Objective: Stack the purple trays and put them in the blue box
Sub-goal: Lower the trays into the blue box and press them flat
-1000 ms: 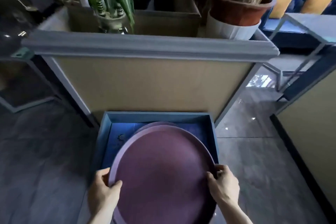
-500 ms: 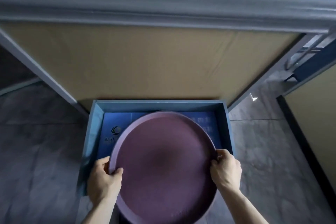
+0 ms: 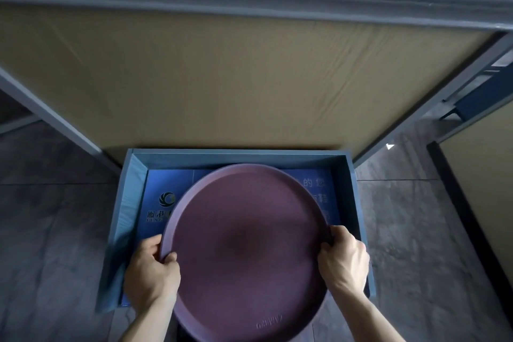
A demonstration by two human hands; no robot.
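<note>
A round purple tray [image 3: 244, 244] fills the lower middle of the head view, held over the open blue box [image 3: 133, 203] on the floor. My left hand [image 3: 151, 272] grips the tray's left rim, thumb on top. My right hand [image 3: 342, 259] grips the right rim. The tray's far edge lies inside the box, and its near edge reaches past the box's front wall. The box floor is printed blue with a round logo and lettering. I cannot tell whether more trays sit under the top one.
A tall tan panel [image 3: 236, 78] with a grey top ledge stands directly behind the box. Grey frame legs slant down on both sides. Dark stone floor [image 3: 50, 230] surrounds the box. Another tan panel [image 3: 483, 189] stands at the right.
The view has dropped closer and the plants above the ledge have left the frame. The tray has moved forward and lower into the box, both hands still on its rim.
</note>
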